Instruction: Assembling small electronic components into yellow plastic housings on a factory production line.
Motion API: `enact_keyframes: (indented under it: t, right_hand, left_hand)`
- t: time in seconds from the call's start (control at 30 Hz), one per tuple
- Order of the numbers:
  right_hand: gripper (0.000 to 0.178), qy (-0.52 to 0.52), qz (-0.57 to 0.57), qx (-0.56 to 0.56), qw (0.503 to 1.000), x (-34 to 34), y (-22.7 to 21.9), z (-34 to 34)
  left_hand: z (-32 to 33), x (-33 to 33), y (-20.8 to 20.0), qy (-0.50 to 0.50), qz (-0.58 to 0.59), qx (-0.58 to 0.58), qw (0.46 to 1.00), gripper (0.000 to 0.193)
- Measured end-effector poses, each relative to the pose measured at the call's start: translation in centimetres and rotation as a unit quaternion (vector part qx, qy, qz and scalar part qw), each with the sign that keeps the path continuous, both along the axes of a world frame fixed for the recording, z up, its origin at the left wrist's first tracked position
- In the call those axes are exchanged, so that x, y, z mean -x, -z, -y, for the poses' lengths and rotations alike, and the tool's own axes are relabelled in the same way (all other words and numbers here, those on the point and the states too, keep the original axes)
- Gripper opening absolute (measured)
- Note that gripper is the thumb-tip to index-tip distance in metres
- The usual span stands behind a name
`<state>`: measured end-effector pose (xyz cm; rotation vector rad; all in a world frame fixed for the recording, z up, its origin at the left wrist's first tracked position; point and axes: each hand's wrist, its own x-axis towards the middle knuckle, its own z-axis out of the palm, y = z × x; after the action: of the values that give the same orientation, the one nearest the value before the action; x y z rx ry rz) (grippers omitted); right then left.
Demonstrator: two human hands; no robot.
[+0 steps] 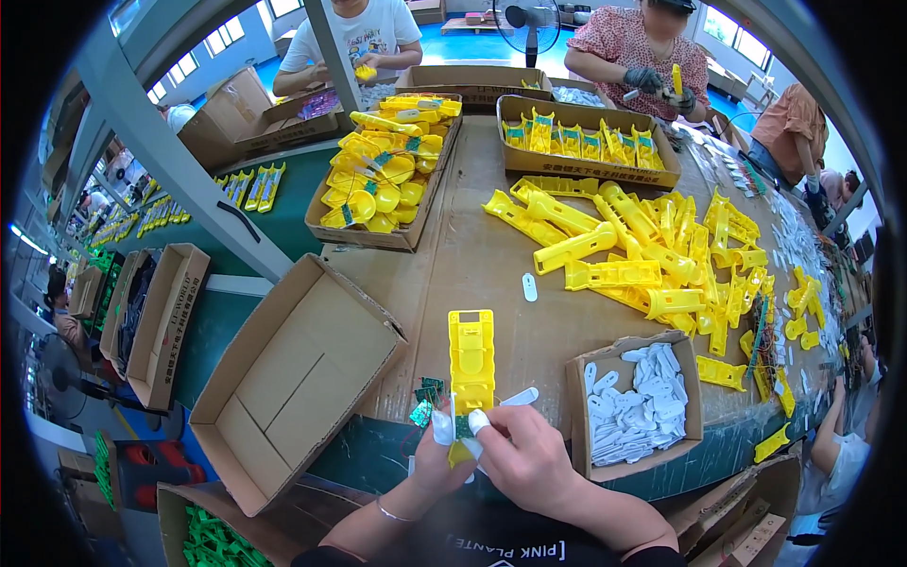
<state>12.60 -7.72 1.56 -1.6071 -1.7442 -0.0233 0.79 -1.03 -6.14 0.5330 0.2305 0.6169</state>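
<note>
In front of me, a long yellow plastic shell (pixel 472 352) stands out from between my hands, its hollow, ribbed inside facing me. My left hand (pixel 440 463) is closed around its lower end, with white covers on fingertips. From the other side my right hand (pixel 526 455) pinches the same end, a white cover on one fingertip. A bit of green circuit board (pixel 463 425) shows between the fingers; the grip partly hides it. Small green boards with thin wires (pixel 421 413) lie just beyond my left hand. Past my right fingers a white oval piece (pixel 521 397) pokes out.
At left sits an open cardboard box (pixel 213 406); at right, a box (pixel 576 397) of white oval pieces. Loose yellow shells (pixel 652 250) are heaped at far right. Two boxes of yellow parts (pixel 383 175) (pixel 586 142) stand farther back. Co-workers (pixel 652 57) sit across the table.
</note>
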Motion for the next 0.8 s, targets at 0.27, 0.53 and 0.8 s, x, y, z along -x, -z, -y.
enact_keyframes:
  t: [0.27,0.53,0.8]
  right_hand:
    - [0.020,-0.023,0.152,-0.045,0.987,-0.6,1.4,0.3]
    - [0.021,-0.022,0.078,-0.055,0.995,-1.0,2.5,0.4]
    - [0.034,-0.072,-0.414,0.096,0.902,-2.2,0.2,2.2]
  left_hand:
    - [-0.2,0.4,-0.2,-0.035,-0.111,-0.135,0.984,0.042]
    - [-0.9,0.0,-0.9,-0.013,-0.116,-0.230,0.966,0.043]
    - [-0.4,1.1,-4.9,0.009,-0.131,-0.260,0.957,0.037]
